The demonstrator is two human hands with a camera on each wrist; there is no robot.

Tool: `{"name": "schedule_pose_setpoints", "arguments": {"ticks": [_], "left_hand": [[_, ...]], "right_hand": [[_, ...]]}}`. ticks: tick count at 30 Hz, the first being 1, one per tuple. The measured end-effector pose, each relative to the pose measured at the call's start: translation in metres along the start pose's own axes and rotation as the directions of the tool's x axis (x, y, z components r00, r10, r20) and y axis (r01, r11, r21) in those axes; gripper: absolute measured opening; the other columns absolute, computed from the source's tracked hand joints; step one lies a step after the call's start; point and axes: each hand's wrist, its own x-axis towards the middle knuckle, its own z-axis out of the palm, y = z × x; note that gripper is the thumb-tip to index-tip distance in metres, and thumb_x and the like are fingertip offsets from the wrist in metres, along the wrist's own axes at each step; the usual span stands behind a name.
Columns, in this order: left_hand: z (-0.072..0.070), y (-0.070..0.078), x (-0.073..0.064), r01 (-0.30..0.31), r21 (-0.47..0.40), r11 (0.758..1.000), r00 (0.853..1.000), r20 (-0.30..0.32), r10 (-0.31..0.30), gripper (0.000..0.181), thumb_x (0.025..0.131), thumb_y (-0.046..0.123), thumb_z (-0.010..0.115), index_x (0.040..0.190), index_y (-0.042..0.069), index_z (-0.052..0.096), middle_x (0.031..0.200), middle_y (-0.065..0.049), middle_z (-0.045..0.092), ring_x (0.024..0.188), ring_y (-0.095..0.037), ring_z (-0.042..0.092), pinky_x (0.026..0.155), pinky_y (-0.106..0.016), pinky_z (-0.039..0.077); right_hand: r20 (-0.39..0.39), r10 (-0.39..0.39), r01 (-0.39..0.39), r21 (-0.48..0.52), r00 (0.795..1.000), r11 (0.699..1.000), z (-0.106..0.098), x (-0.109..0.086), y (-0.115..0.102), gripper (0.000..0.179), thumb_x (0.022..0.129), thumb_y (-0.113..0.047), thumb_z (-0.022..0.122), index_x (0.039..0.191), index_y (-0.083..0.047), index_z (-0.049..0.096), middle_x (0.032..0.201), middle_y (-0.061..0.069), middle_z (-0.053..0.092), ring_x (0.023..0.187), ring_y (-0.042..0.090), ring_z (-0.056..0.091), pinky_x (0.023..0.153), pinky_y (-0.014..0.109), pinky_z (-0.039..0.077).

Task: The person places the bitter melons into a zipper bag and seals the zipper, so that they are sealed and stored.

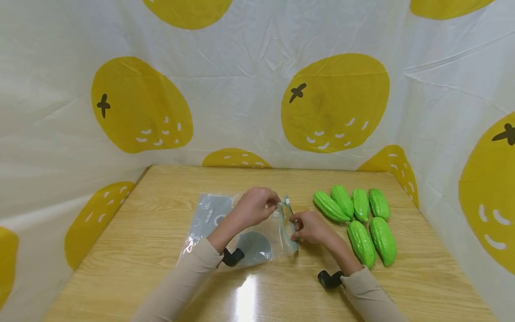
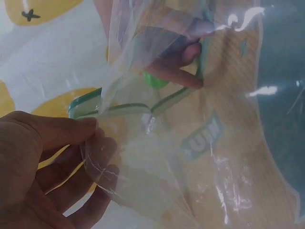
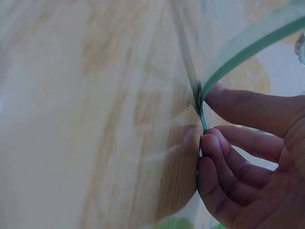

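Note:
A large clear zip bag with a green zip edge lies across the middle of the table. My left hand pinches the bag at the far end of its mouth, with film between thumb and fingers in the left wrist view. On the near side, my right hand pinches the green zip strip between thumb and fingertips. The two sides of the mouth stand apart between my hands. Through the clear film, the left wrist view shows the right fingers behind it.
Several glossy green bitter melons lie grouped to the right of the bag, close to my right forearm. The wooden table is backed by a white curtain printed with yellow fruit.

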Motion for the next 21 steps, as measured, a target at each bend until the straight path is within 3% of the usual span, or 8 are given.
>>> {"name": "schedule_pose_setpoints", "arguments": {"ticks": [10, 21], "left_hand": [[0.005, -0.004, -0.002, 0.026, -0.026, 0.999, 1.0, 0.014, -0.025, 0.011, 0.093, 0.013, 0.076, 0.103, 0.01, 0.081, 0.097, -0.001, 0.08, 0.087, -0.015, 0.075, 0.077, -0.033, 0.06], [0.011, -0.008, -0.003, 0.029, 0.012, 1.0, 0.999, 0.015, -0.03, 0.014, 0.092, 0.014, 0.078, 0.106, 0.011, 0.081, 0.098, -0.002, 0.08, 0.087, -0.016, 0.075, 0.077, -0.033, 0.061]], "right_hand": [[-0.01, -0.021, 0.02, -0.03, 1.0, 0.999, -0.001, -0.001, -0.001, 0.054, 0.075, -0.017, 0.092, 0.12, 0.004, 0.071, 0.085, 0.003, 0.07, 0.075, 0.01, 0.06, 0.07, 0.029, 0.051], [-0.032, -0.031, 0.03, -0.039, 0.999, 0.999, 0.0, -0.002, -0.005, 0.049, 0.075, -0.022, 0.092, 0.116, -0.002, 0.074, 0.09, 0.006, 0.073, 0.081, 0.014, 0.067, 0.073, 0.033, 0.056]]}}
